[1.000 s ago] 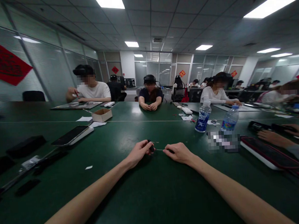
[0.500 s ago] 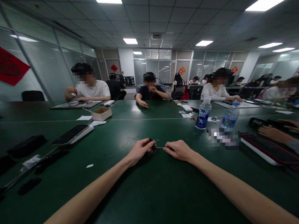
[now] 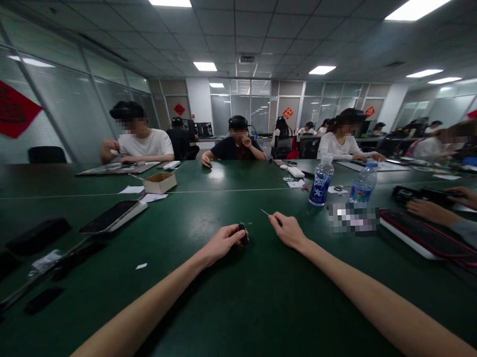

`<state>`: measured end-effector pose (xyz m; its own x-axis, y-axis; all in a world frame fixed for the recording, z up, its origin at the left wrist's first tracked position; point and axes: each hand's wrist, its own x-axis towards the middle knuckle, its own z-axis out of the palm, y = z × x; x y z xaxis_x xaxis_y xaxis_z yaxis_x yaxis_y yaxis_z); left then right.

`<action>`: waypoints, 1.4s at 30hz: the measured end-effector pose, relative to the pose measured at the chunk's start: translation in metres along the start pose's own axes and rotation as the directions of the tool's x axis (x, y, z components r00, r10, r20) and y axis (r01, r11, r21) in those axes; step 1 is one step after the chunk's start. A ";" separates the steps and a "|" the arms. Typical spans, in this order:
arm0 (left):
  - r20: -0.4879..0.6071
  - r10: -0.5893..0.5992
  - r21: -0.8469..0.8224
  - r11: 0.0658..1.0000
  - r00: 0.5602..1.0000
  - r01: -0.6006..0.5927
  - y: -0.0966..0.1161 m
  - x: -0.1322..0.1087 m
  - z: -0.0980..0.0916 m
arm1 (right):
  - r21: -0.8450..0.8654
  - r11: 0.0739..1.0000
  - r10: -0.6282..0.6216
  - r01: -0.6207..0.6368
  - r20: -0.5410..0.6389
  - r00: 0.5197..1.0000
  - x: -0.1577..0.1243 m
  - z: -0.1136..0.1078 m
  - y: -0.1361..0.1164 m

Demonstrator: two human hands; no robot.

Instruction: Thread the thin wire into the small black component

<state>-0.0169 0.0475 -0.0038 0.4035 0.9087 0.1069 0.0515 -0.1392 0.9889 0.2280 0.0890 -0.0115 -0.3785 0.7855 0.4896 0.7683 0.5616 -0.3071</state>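
Note:
Both my forearms stretch out over a dark green table (image 3: pixel 237 306). My left hand (image 3: pixel 221 243) rests on the tabletop with its fingers closed round a small black object (image 3: pixel 243 233). My right hand (image 3: pixel 287 230) is a short way to the right of it, pinching a thin pale stick or pin (image 3: pixel 265 213) whose tip points up and to the left. The two hands do not touch.
A phone on a white base (image 3: pixel 114 215) and black items (image 3: pixel 37 236) lie at left, a small cardboard box (image 3: pixel 160 182) beyond. Two water bottles (image 3: pixel 321 182) stand at right near a red-edged tablet (image 3: pixel 429 238) and another person's hands (image 3: pixel 428 211). Several people sit along the far side.
My right hand has lifted away from the left and turned, raising the thin stick off the black object. The person opposite has moved one hand up and the other out to the side.

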 end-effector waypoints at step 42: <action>-0.018 -0.015 -0.005 1.000 1.000 0.015 -0.001 0.005 -0.002 | -0.128 0.962 -0.191 0.241 0.314 0.930 -0.009 -0.015 -0.022</action>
<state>-0.0166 0.0528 -0.0036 0.3865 0.9176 0.0935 0.0533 -0.1234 0.9909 0.2222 0.0658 0.0027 -0.6609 0.7050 0.2572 0.7141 0.6962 -0.0732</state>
